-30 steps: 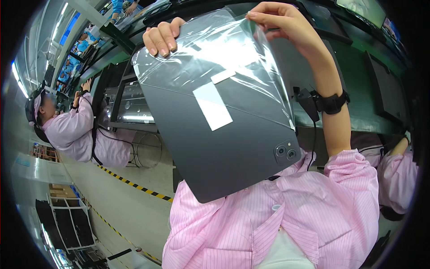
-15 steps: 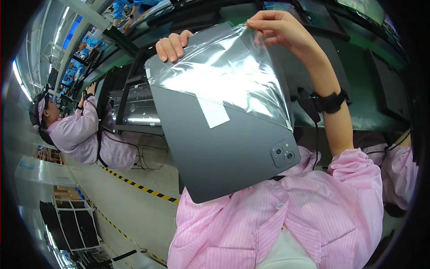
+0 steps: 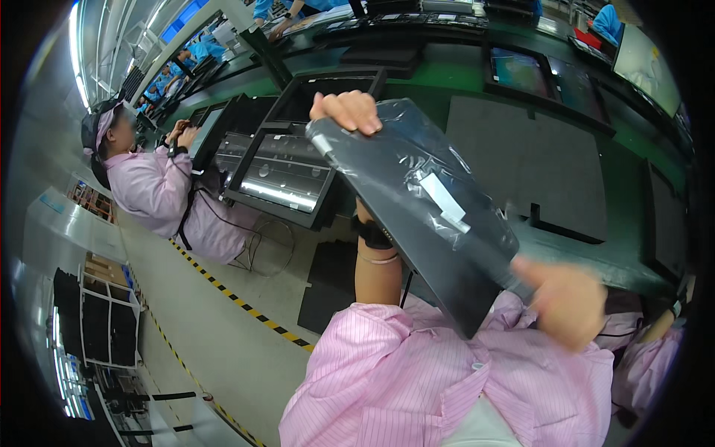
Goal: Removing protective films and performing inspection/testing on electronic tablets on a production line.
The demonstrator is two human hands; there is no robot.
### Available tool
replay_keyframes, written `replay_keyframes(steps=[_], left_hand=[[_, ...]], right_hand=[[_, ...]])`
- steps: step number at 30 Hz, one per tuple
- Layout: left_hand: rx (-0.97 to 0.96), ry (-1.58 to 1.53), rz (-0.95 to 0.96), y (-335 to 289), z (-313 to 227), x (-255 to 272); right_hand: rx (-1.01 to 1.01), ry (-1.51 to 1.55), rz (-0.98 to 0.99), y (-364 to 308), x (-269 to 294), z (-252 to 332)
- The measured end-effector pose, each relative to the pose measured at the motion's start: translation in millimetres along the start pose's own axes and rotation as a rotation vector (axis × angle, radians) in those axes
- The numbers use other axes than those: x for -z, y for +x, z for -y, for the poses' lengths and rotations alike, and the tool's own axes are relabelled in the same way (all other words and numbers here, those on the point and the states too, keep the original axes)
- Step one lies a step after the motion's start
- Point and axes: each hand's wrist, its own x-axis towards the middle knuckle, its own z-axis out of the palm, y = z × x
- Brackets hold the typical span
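A dark grey tablet (image 3: 428, 257) is tilted in front of my chest. My left hand (image 3: 348, 112) grips its upper left corner, fingers curled over the edge; the left forearm passes behind the tablet. Wrinkled clear film (image 3: 417, 141) covers much of the tablet's back, with a white strip label (image 3: 445, 200) near the middle. Close to the tablet's lower right edge is my right hand (image 3: 562, 302), smeared by motion. Its thumb side is at the film's corner, but I cannot tell whether it pinches the film. The tablet's camera bump is not visible.
Black trays (image 3: 287, 175) with glossy panels stand on the green bench at left. A large black foam slab (image 3: 525, 164) lies beyond the tablet, and more screens (image 3: 518, 72) sit farther back. A person in pink (image 3: 149, 186) works at the left. Yellow-black tape (image 3: 238, 302) crosses the floor.
The tablet has tilted, so its back is seen more obliquely. The film now spreads further down over it. My right hand has swept from the top edge down to the lower right.
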Motion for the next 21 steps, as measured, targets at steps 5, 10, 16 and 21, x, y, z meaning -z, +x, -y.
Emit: replay_keyframes(steps=[5,10,16,21], left_hand=[[-0.099,0.013,-0.147,-2.8,-4.1,0.9],[-0.053,0.005,0.081,-13.2,-16.7,25.9],[-0.187,-0.037,0.231,-24.5,-31.5,64.4],[-0.135,-0.077,0.209,-44.5,-24.0,70.0]], right_hand=[[0.449,-0.006,-0.101,7.2,-24.5,15.8],[0.168,0.079,0.038,20.2,-26.1,-12.2],[0.093,-0.044,-0.056,8.4,-26.3,-35.2],[-0.054,0.243,-0.148,7.8,-26.5,-38.4]])
